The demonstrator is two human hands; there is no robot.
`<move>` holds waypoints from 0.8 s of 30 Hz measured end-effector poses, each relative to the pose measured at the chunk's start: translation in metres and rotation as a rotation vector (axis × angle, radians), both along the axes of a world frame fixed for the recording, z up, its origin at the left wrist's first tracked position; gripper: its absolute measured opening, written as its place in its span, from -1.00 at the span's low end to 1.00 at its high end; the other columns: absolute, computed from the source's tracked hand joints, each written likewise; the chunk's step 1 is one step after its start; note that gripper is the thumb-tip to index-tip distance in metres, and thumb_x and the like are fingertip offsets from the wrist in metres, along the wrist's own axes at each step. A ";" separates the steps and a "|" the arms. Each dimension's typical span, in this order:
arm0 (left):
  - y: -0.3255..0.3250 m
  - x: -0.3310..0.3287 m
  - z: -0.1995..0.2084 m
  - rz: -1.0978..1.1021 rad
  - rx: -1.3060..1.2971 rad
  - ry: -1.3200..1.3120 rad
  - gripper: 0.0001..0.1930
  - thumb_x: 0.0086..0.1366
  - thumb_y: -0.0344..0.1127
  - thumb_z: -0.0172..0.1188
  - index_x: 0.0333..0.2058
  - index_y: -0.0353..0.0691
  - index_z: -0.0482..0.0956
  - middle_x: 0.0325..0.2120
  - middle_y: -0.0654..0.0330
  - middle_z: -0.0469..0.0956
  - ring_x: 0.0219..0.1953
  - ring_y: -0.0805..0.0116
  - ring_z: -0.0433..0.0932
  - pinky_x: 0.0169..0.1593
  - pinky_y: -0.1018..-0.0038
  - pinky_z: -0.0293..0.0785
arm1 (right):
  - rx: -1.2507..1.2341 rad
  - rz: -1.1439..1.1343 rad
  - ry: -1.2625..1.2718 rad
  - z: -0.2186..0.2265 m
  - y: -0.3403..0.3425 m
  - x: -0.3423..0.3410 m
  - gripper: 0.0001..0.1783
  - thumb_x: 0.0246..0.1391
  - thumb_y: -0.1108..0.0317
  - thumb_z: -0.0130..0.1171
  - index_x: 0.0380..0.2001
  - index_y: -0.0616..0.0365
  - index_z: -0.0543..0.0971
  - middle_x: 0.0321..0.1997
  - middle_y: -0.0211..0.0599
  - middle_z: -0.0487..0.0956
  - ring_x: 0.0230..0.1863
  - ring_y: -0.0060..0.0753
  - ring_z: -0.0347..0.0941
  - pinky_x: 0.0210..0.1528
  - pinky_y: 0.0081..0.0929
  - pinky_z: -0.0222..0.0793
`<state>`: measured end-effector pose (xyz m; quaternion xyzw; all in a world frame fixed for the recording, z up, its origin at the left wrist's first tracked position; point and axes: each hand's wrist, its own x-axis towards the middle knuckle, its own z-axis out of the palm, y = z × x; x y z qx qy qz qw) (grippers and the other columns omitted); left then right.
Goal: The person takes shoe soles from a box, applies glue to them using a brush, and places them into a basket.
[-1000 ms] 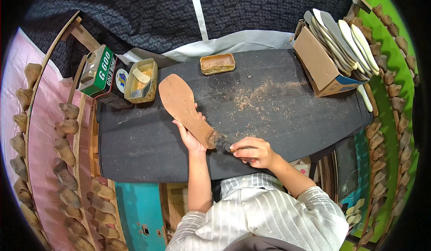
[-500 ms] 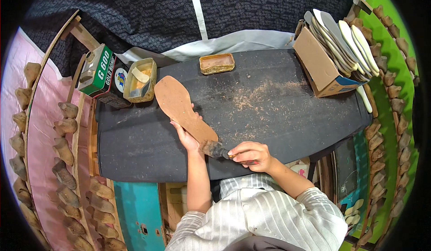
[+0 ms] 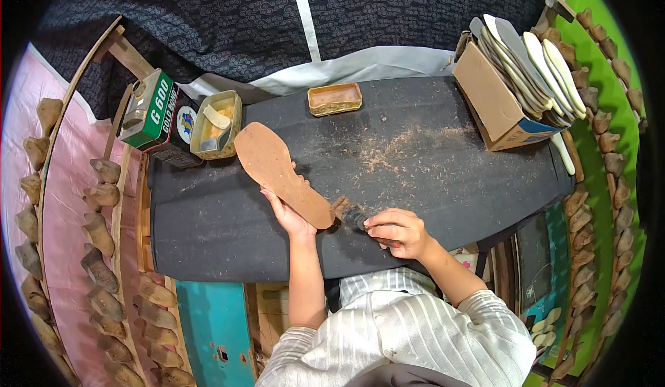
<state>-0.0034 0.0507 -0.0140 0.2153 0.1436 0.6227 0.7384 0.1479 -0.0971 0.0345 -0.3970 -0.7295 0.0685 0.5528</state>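
Observation:
My left hand (image 3: 287, 212) is closed around the narrow middle of a brown shoe sole (image 3: 277, 169), thumb on the near side and fingertips showing past the far edge. The sole is held above the dark table, its wide end pointing up and left. In my right hand (image 3: 400, 231) is a dark-handled brush (image 3: 352, 215), gripped between thumb and fingers. Its brown bristles are beside the sole's heel end, at its right edge; whether they touch it I cannot tell.
Brown shavings (image 3: 395, 153) lie scattered over the black tabletop (image 3: 443, 200). Far left stand a green and black can (image 3: 156, 113) and a yellowish tub (image 3: 232, 134). A shallow tray (image 3: 335, 99) sits at the back. A cardboard box (image 3: 488, 96) of soles stands right. Racks of wooden shoe lasts (image 3: 104, 269) flank the table.
The brush has moved off the sole's heel end to the right and slightly up. The sole has shifted a little to the left and down.

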 end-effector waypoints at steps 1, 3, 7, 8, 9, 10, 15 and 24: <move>0.000 0.000 0.000 -0.016 -0.010 -0.010 -0.41 0.28 0.21 -0.30 0.16 -0.01 0.12 -0.07 0.07 0.37 -0.30 0.36 0.44 -0.23 0.46 0.45 | -0.019 0.025 0.020 0.002 -0.001 0.000 -0.57 -0.50 0.67 0.20 -0.37 0.18 0.54 -0.27 -0.24 0.55 -0.38 -0.26 0.51 -0.40 -0.45 0.44; 0.000 0.000 0.002 -0.031 -0.018 -0.020 -0.39 0.28 0.21 -0.30 0.15 -0.06 0.14 -0.07 0.07 0.37 -0.30 0.35 0.44 -0.22 0.46 0.44 | -0.028 0.095 0.049 0.001 0.000 -0.002 -0.58 -0.50 0.67 0.19 -0.37 0.18 0.54 -0.27 -0.23 0.55 -0.37 -0.26 0.51 -0.39 -0.44 0.44; -0.001 0.000 0.004 -0.095 -0.062 -0.082 -0.36 0.28 0.22 -0.32 0.13 -0.16 0.18 -0.05 0.07 0.36 -0.31 0.34 0.44 -0.22 0.46 0.43 | -0.077 0.117 0.060 0.001 0.002 0.007 -0.56 -0.50 0.75 0.08 -0.37 0.21 0.54 -0.27 -0.22 0.55 -0.34 -0.27 0.52 -0.39 -0.48 0.47; -0.001 0.000 0.005 -0.107 -0.073 -0.090 -0.35 0.28 0.22 -0.32 0.12 -0.18 0.19 -0.04 0.07 0.35 -0.30 0.33 0.43 -0.23 0.45 0.43 | -0.103 0.071 0.074 0.002 0.002 0.011 -0.55 -0.51 0.78 0.05 -0.37 0.22 0.53 -0.27 -0.21 0.54 -0.34 -0.28 0.52 -0.41 -0.51 0.48; -0.001 -0.001 0.004 -0.102 -0.072 -0.091 -0.35 0.28 0.22 -0.32 0.12 -0.18 0.19 -0.04 0.07 0.35 -0.30 0.33 0.43 -0.23 0.45 0.43 | -0.102 0.013 0.099 0.007 0.003 0.012 -0.53 -0.51 0.81 -0.01 -0.38 0.22 0.53 -0.27 -0.20 0.54 -0.34 -0.29 0.52 -0.42 -0.54 0.49; -0.001 -0.003 0.003 -0.157 -0.066 -0.129 -0.36 0.29 0.20 -0.32 0.13 -0.20 0.18 -0.03 0.04 0.34 -0.30 0.30 0.40 -0.21 0.44 0.41 | -0.081 -0.041 0.092 0.007 0.003 0.015 -0.59 -0.48 0.73 0.07 -0.39 0.19 0.51 -0.31 -0.12 0.56 -0.32 -0.22 0.52 -0.34 -0.48 0.46; -0.003 -0.002 0.000 -0.285 0.040 -0.093 -0.37 0.30 0.20 -0.32 0.13 -0.17 0.19 -0.02 0.06 0.36 -0.23 0.33 0.44 -0.14 0.42 0.42 | 0.046 -0.112 0.136 0.020 0.014 0.011 -0.55 -0.43 0.78 0.13 -0.34 0.17 0.54 -0.21 -0.16 0.54 -0.28 -0.29 0.52 -0.37 -0.53 0.49; -0.007 0.000 0.002 -0.260 -0.028 -0.028 -0.39 0.31 0.15 -0.32 0.14 -0.20 0.18 0.05 0.04 0.31 0.02 0.20 0.36 0.07 0.30 0.32 | 0.041 0.029 0.119 0.023 0.046 -0.009 -0.56 -0.36 0.82 0.06 -0.32 0.20 0.55 -0.17 -0.17 0.51 -0.31 -0.35 0.51 -0.41 -0.58 0.48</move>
